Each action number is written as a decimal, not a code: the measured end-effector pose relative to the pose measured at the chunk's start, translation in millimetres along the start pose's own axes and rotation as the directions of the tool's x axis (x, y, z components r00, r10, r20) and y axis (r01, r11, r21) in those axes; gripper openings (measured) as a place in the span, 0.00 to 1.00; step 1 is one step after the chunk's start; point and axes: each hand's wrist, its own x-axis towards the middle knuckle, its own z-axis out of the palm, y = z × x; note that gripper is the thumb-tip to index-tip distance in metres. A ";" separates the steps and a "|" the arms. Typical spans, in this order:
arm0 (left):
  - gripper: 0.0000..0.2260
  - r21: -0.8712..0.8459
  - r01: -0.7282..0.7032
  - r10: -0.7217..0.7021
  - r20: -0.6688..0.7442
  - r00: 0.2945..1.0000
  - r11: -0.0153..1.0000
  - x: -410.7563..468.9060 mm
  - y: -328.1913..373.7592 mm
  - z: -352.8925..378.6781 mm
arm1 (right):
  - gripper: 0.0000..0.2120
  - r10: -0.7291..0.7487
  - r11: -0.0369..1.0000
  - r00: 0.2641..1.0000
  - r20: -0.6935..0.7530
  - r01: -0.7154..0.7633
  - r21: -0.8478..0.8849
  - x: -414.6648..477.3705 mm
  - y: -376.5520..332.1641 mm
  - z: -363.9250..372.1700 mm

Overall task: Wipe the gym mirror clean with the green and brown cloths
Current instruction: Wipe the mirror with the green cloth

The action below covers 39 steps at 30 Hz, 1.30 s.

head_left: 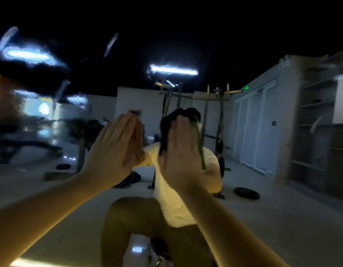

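Note:
The gym mirror (263, 189) fills the whole view. My left hand (111, 149) lies flat against the glass with straight fingers and meets its own reflection; no cloth shows under it. My right hand (180, 151) presses flat on the mirror with the green cloth (200, 149) under the palm. Only a thin green edge of the cloth shows along the hand's right side. I see no brown cloth. My reflection crouches behind both hands in a white shirt and brown trousers.
The upper left of the glass (31, 93) looks smeared and streaky. Reflected in the mirror are a weight rack (215, 105), weight plates on the floor (246, 192), white doors (251, 130) and shelving (313, 120) on the right.

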 end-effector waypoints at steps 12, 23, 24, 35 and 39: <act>0.38 0.001 0.016 -0.016 -0.033 0.999 1.000 -30.8 -8.3 28.7 | 0.34 -0.131 0.984 0.982 0.136 0.145 -0.100 -56.0 88.9 -20.9; 0.39 -0.020 0.005 -0.006 -0.063 0.998 1.000 -27.5 -2.5 52.4 | 0.32 0.502 0.864 0.865 -0.001 -0.501 -0.053 -68.2 41.0 1.5; 0.38 -0.029 -0.015 0.013 -0.063 0.998 0.999 -28.1 -5.5 49.9 | 0.31 0.430 0.902 0.903 -0.017 -0.430 -0.031 -68.9 11.1 10.3; 0.36 -0.079 -0.011 0.005 -0.077 0.997 0.997 -57.7 -26.8 45.8 | 0.26 0.061 0.998 0.991 0.118 -0.062 0.004 -102.0 42.7 -5.7; 0.39 -0.057 0.058 -0.063 -0.094 0.994 0.997 -53.4 -16.3 63.1 | 0.34 0.548 0.835 0.836 -0.005 -0.548 -0.055 -129.5 106.0 -19.2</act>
